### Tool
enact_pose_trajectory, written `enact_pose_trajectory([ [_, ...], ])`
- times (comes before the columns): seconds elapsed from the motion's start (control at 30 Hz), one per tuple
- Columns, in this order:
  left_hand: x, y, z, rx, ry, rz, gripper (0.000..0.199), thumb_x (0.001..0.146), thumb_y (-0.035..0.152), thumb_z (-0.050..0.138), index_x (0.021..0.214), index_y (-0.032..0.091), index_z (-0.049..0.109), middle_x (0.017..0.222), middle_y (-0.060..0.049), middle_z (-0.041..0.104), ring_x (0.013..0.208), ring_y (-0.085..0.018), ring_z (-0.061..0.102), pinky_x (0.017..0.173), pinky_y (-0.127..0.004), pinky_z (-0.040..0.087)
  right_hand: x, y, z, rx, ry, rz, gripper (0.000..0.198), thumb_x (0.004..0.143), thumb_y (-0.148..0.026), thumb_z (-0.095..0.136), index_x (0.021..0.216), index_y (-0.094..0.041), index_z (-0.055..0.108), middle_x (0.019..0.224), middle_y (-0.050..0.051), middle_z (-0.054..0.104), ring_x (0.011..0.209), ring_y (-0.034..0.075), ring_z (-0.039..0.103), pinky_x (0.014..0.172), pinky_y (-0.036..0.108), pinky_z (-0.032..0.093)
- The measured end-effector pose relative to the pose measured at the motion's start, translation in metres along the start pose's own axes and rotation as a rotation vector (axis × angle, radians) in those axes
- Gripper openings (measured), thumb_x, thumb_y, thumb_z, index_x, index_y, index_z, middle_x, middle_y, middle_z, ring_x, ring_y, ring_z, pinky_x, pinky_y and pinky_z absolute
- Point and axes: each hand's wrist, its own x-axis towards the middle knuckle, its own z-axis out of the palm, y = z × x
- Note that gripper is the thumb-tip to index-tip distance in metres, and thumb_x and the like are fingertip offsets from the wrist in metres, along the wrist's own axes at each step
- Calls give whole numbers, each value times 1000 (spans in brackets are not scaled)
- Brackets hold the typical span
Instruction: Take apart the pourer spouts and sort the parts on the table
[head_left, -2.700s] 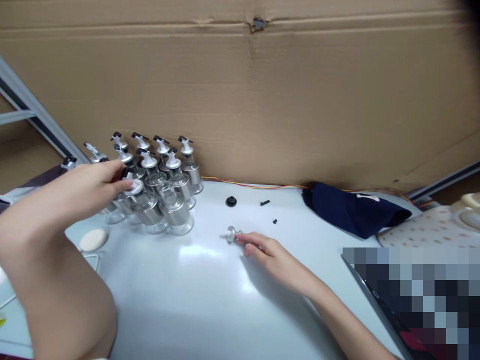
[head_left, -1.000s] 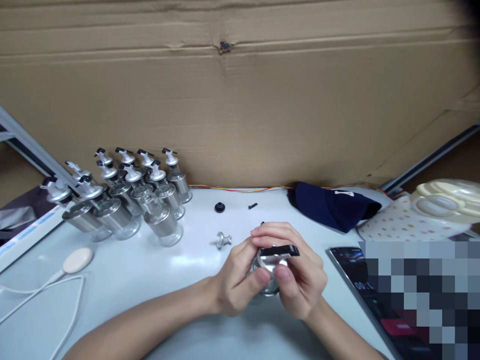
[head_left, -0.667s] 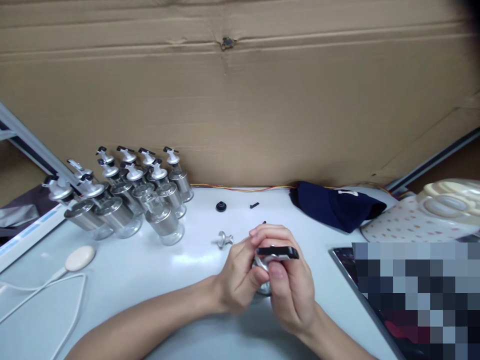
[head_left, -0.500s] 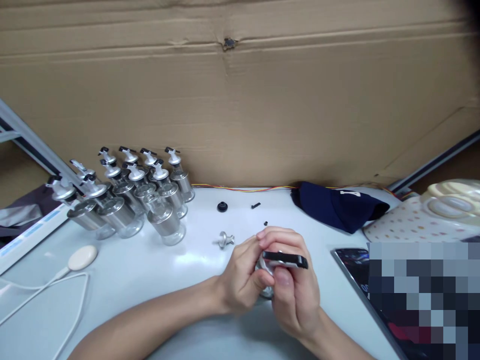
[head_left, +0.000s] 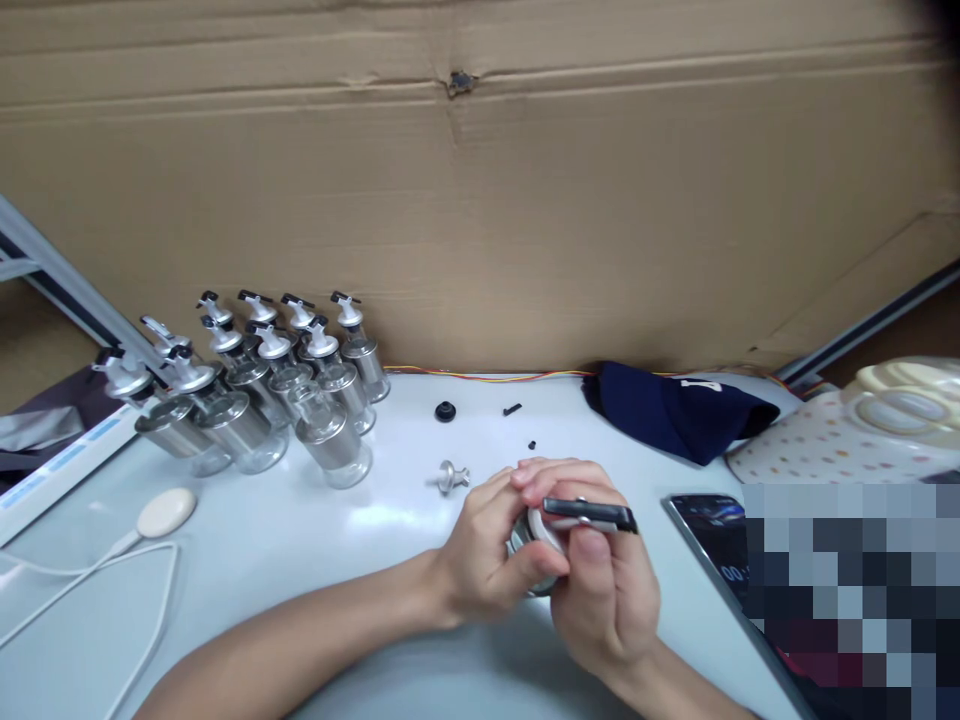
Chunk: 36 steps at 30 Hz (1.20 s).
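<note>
My left hand (head_left: 486, 555) is wrapped round a glass bottle (head_left: 519, 537), most of which my fingers hide. A silver pourer spout with a black flip cap (head_left: 589, 513) sits at the bottle's mouth, its cap pointing right. My right hand (head_left: 611, 590) is closed on this pourer spout, thumb pressed against its near side. Just beyond my hands lies a loose silver pourer top (head_left: 451, 478). Further back are a round black stopper (head_left: 445, 411), a thin black flip cap (head_left: 512, 410) and a tiny black piece (head_left: 532, 445).
Several glass bottles with steel sleeves and pourers stand at left; a bottle without a pourer (head_left: 330, 445) is in front. A white round pad (head_left: 166, 513) with a cable lies near them. At right are a navy cap (head_left: 667, 415), a phone (head_left: 709, 530) and tape rolls (head_left: 911, 400).
My right hand and the pourer spout have shifted slightly right, and the black flip cap has turned a little. More of the glass and the pourer's pale rim shows between my hands.
</note>
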Motion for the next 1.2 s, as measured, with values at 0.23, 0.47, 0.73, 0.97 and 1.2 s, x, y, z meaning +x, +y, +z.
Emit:
enact_pose_trajectory([
  [0.23,-8,-7,3,53,58,82,40,91,49,42,107,15,54,92,-11,63,87,-22,62,88,-36,47,10,-6,-5,219,-98,306,29,98,-34,33,85,-24,57,88,3,62,89,19,60,90,40,45],
  [0.47,-6,-5,3,14,40,123,41,93,43,41,124,16,47,110,-14,60,103,-26,58,93,-38,44,17,-8,-4,473,96,645,34,89,-46,51,69,-20,59,75,3,59,79,18,61,73,29,51],
  [0.73,-5,0,1,37,-44,-16,44,90,57,35,93,16,50,75,-7,59,72,-19,57,74,-34,48,35,-1,-14,758,148,1029,33,66,-48,75,63,-18,61,77,1,58,72,14,58,47,18,47],
  [0.97,42,37,-33,240,-616,-161,34,86,45,54,96,13,54,98,-10,61,92,-18,58,82,-27,48,42,22,-25,943,398,1157,26,62,-35,76,65,-20,55,57,-7,46,49,7,42,48,19,44],
  [1.2,48,99,-95,859,-724,-243,35,89,49,46,90,17,61,88,-5,62,72,-17,59,65,-25,47,44,38,-31,909,485,1225,18,64,-25,66,59,-18,51,50,-8,38,45,6,36,45,19,38],
])
